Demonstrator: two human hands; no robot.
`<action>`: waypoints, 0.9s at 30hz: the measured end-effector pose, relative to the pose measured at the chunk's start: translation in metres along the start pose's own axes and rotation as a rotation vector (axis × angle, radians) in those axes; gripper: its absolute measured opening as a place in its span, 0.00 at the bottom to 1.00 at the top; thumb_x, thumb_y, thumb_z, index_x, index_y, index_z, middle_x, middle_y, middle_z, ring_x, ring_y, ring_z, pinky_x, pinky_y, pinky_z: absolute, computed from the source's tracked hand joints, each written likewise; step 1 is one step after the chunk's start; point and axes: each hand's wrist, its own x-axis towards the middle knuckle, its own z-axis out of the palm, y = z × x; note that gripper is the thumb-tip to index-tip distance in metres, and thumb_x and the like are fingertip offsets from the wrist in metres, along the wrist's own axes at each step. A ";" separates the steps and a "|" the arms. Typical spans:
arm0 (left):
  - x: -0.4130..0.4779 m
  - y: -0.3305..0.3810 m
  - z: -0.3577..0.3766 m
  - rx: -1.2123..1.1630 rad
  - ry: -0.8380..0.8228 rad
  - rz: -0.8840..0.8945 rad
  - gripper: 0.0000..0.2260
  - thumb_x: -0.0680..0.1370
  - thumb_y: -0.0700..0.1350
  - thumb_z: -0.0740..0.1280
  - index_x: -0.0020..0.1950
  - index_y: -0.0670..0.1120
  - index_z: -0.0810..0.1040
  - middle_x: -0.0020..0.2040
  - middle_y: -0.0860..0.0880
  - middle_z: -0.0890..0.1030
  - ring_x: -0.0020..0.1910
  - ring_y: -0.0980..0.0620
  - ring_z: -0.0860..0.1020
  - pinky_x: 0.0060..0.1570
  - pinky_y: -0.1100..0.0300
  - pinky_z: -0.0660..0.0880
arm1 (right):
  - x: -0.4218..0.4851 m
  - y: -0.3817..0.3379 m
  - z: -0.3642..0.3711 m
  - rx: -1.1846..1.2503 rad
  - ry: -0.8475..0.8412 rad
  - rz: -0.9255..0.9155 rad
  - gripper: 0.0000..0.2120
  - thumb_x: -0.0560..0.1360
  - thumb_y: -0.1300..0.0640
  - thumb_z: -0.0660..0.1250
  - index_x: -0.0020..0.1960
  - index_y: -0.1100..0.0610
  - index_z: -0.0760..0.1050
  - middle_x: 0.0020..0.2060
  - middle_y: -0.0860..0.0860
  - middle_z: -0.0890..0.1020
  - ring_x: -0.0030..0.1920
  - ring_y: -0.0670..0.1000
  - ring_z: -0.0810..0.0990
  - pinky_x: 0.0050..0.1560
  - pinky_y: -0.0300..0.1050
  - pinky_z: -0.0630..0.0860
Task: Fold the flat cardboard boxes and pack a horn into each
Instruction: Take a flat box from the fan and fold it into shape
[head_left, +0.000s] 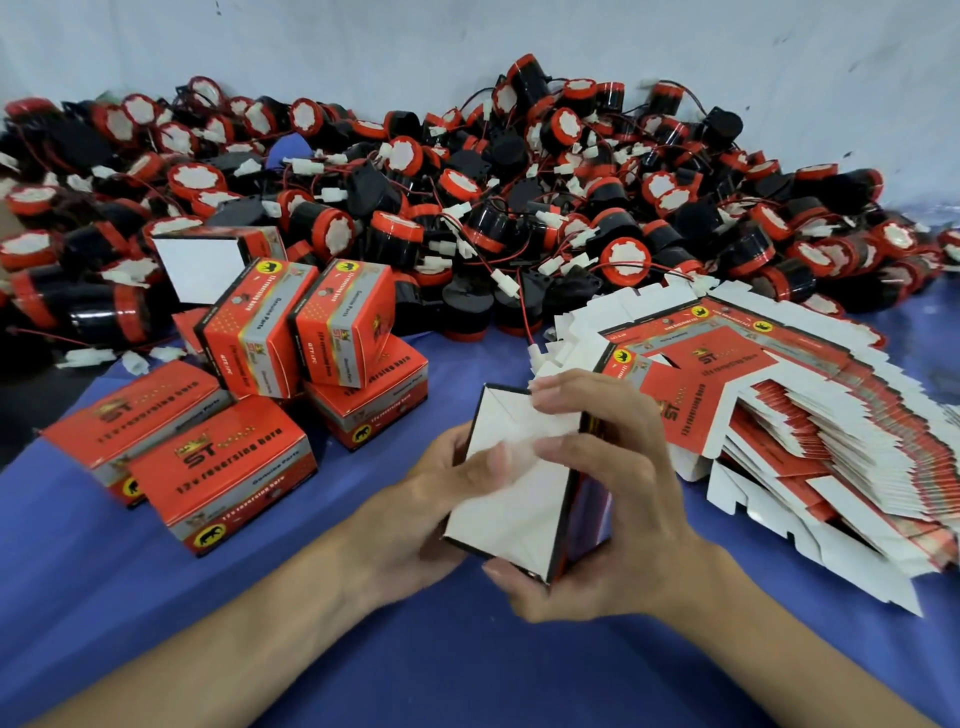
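Head view: over the blue desk (467, 670), my left hand (410, 506) and right hand (639, 499) both grip a half-folded box (519, 525), fingers curled against its white flaps. Flat boxes (810, 431) fan out at right; horns (467, 197) heap behind.

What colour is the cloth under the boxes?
The tablecloth is blue; the head view shows it best.
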 end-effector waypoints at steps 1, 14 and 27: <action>-0.001 0.003 -0.001 0.022 -0.019 0.014 0.25 0.60 0.59 0.79 0.53 0.52 0.83 0.48 0.48 0.82 0.47 0.50 0.81 0.40 0.60 0.78 | 0.000 -0.002 0.000 -0.042 -0.045 0.022 0.27 0.70 0.43 0.68 0.62 0.58 0.66 0.60 0.57 0.68 0.66 0.53 0.69 0.63 0.51 0.68; 0.008 0.016 -0.041 2.169 0.187 0.771 0.35 0.71 0.63 0.66 0.73 0.48 0.66 0.30 0.50 0.80 0.26 0.49 0.79 0.21 0.61 0.71 | 0.032 0.088 -0.010 -0.304 -0.174 0.837 0.12 0.77 0.54 0.66 0.56 0.62 0.78 0.51 0.55 0.80 0.48 0.48 0.78 0.49 0.37 0.72; 0.013 0.004 -0.045 1.494 0.558 0.734 0.21 0.73 0.50 0.65 0.63 0.45 0.66 0.69 0.40 0.60 0.73 0.51 0.58 0.71 0.65 0.56 | 0.049 0.105 -0.006 -0.063 0.041 0.900 0.16 0.82 0.59 0.56 0.38 0.58 0.73 0.50 0.51 0.76 0.44 0.35 0.73 0.46 0.33 0.68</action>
